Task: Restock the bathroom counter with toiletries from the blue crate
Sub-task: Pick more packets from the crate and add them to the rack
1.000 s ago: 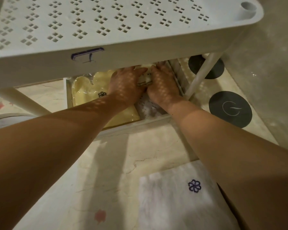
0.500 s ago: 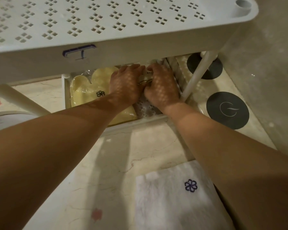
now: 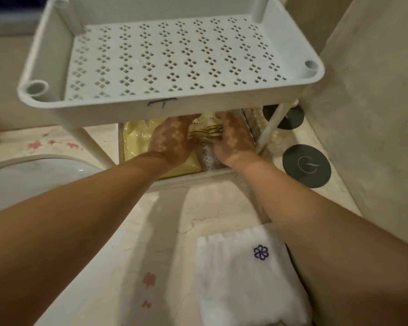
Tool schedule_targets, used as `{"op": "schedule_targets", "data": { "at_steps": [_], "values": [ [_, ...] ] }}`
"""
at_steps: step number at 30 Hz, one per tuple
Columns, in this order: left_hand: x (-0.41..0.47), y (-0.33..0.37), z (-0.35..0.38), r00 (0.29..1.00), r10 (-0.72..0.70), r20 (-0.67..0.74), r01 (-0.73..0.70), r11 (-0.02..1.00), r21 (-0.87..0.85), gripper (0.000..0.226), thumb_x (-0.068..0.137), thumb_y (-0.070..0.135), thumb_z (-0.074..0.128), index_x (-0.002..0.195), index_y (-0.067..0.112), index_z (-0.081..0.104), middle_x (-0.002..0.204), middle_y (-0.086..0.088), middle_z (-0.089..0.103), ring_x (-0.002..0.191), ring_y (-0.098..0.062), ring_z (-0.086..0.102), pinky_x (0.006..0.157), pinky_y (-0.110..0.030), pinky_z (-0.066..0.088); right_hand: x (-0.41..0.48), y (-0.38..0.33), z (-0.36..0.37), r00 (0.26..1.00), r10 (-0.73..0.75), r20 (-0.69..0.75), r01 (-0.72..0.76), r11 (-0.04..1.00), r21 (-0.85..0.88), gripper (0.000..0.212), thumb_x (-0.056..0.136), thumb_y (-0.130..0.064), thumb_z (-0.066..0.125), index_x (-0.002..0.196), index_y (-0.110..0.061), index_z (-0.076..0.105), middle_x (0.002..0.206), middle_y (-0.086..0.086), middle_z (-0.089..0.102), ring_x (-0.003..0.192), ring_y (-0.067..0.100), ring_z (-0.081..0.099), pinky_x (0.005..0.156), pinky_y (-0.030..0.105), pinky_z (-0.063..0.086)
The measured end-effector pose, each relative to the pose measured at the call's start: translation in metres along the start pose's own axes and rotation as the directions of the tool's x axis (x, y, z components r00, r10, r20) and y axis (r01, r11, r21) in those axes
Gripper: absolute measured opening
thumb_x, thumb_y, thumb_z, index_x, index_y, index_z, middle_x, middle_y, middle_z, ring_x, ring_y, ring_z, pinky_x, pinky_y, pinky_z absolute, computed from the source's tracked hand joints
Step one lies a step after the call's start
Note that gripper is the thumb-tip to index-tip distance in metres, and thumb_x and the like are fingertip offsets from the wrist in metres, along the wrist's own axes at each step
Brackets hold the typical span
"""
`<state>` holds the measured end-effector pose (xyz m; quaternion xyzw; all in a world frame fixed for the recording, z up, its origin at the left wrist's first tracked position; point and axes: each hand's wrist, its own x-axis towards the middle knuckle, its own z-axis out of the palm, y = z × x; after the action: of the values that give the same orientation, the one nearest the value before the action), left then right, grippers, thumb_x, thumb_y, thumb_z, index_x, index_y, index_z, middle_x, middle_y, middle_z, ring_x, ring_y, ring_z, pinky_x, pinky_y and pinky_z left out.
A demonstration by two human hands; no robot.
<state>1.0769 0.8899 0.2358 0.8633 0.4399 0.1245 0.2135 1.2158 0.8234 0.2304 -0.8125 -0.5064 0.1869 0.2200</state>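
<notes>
Left hand [image 3: 172,141] lies flat on the striped packet [image 3: 206,132], right hand [image 3: 233,140] curled round its edge.

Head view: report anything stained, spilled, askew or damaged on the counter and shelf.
Pink blotches dot the marble counter near the sink and beside the folded towel; stain or pattern, I cannot tell. A pen mark sits on the shelf's front rim. Nothing looks spilled or tipped.

White shelf [image 3: 170,55], yellow pouch [image 3: 137,144], white towel [image 3: 240,283] bearing blue flower.
</notes>
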Motion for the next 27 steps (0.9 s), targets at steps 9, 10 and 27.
{"op": "schedule_targets", "data": {
  "at_steps": [9,10,27],
  "values": [
    [-0.065,0.007,-0.036,0.988,-0.114,0.103,0.118,0.993,-0.03,0.06,0.092,0.028,0.06,0.146,0.035,0.035,0.153,0.006,0.031,0.132,-0.017,0.045,0.107,-0.034,0.04,-0.06,-0.022,-0.027,0.997,0.054,0.046,-0.057,0.995,0.08,0.059,0.089,-0.015,0.062,0.143,-0.029,0.044,0.145,0.002,0.043,0.12,0.024,0.055,0.1,0.038,0.049],
    [-0.075,0.009,-0.04,0.989,-0.113,0.096,0.116,0.993,-0.03,0.059,0.092,0.028,0.059,0.146,0.034,0.036,0.153,0.004,0.032,0.13,-0.017,0.046,0.105,-0.031,0.04,-0.068,-0.023,-0.029,0.997,0.049,0.052,-0.052,0.997,0.063,0.058,0.089,-0.017,0.061,0.143,-0.029,0.043,0.145,0.003,0.043,0.119,0.024,0.055,0.098,0.039,0.05],
    [-0.226,-0.027,-0.081,0.936,-0.341,-0.083,0.312,0.917,-0.247,0.048,0.09,0.021,0.062,0.135,0.032,0.049,0.135,0.01,0.05,0.113,-0.006,0.056,0.093,-0.034,0.049,-0.161,-0.096,0.006,0.967,-0.188,0.171,0.163,0.975,0.152,0.055,0.087,-0.022,0.061,0.14,-0.026,0.047,0.146,-0.004,0.043,0.132,0.018,0.043,0.101,0.037,0.045]
  ]
}}
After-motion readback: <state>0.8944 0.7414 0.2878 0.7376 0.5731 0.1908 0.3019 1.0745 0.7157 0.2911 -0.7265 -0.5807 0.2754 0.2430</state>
